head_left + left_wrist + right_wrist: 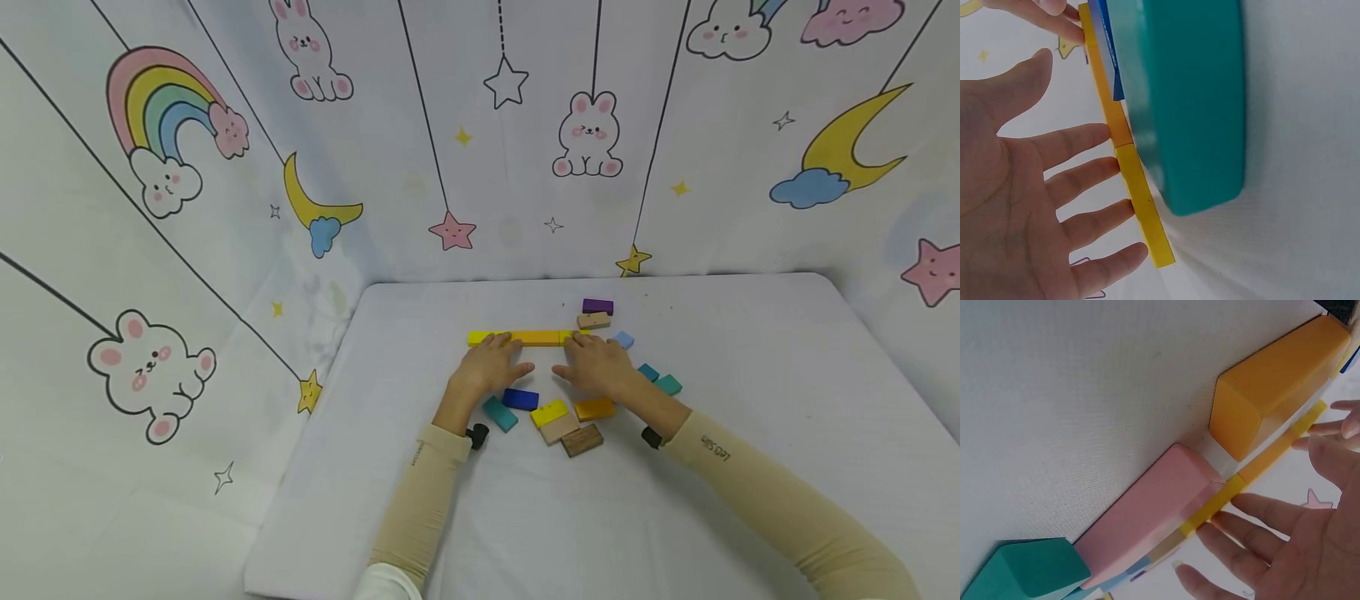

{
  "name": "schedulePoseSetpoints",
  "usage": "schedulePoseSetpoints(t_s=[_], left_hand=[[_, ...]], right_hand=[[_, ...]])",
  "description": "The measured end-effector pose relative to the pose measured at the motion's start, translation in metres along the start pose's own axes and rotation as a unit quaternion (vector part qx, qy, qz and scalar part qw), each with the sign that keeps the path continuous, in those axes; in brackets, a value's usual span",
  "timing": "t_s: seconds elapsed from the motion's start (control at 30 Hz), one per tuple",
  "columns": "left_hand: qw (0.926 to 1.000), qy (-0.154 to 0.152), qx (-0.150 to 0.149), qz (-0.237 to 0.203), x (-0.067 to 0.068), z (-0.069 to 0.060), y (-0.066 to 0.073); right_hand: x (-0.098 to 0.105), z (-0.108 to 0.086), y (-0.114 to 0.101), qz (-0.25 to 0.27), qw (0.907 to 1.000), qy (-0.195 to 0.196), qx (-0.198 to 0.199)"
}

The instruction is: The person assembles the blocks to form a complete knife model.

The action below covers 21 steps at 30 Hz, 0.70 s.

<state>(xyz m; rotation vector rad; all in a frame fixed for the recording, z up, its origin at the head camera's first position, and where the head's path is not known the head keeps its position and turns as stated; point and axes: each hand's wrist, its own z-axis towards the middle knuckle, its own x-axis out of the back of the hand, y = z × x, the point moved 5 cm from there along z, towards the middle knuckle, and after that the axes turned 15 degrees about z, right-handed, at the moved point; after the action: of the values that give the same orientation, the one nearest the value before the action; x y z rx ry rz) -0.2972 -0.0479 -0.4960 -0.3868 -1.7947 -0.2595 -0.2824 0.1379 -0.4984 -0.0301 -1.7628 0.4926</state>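
A straight row on the table joins a yellow block [477, 338], an orange block [536, 338] and another yellow block [1215, 505], end to end. Fingertips of my left hand [487, 368] touch the near side of the row around its left yellow and orange blocks; the fingers are spread and nearly straight [1088, 181]. My right hand [597, 367] rests its extended fingertips against the right yellow block. Neither hand grips anything. Below the right hand, a pink block [1147, 515] shows in the right wrist view but is hidden in the head view.
Nearer me lie teal [500, 414], dark blue [521, 399], yellow [550, 413], light wood [560, 429], brown [582, 441] and orange [595, 409] blocks. Purple [597, 307], beige [594, 321], light blue [623, 340], blue [648, 372] and green [668, 384] blocks lie right.
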Motion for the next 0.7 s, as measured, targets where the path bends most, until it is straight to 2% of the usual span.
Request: schedulePoseSetpoints(t_s=[0.47, 0.7], left_hand=[[1.0000, 0.001, -0.003, -0.002, 0.0014, -0.0002, 0.0008], [1.0000, 0.000, -0.001, 0.000, 0.0021, -0.0003, 0.0010]], right_hand=[[0.0004, 0.0003, -0.0003, 0.018, 0.9998, -0.005, -0.009], [0.0018, 0.0038, 0.0037, 0.050, 0.9987, 0.013, -0.004]])
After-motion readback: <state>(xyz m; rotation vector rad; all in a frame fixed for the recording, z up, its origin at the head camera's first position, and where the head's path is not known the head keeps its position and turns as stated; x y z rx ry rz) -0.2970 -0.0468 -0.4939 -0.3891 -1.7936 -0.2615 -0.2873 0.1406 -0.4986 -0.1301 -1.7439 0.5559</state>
